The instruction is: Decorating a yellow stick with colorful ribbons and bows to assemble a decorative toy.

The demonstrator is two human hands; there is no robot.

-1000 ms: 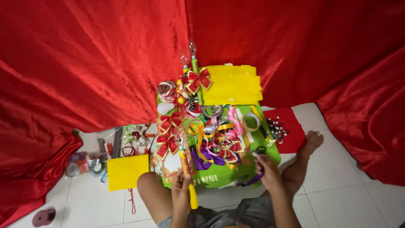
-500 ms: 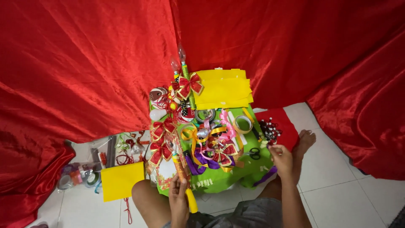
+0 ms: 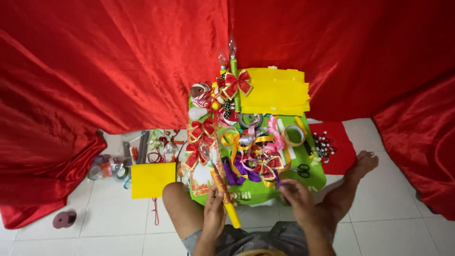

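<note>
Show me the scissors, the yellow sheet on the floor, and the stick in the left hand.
scissors (image 3: 301,169), head view, handles.
yellow sheet (image 3: 152,179), head view, centre.
stick (image 3: 223,192), head view, mid-shaft.

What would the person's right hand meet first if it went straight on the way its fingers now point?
Probably the purple ribbon on the green table: the right hand points up and to the left across the table's near edge, with red-and-gold bows just beyond. Depth is hard to judge from above.

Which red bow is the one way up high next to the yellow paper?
The red and gold ribbon bow tied on the green stick at the table's far end, touching the yellow paper sheets. The other red bows sit lower, along the table's left edge.
</note>
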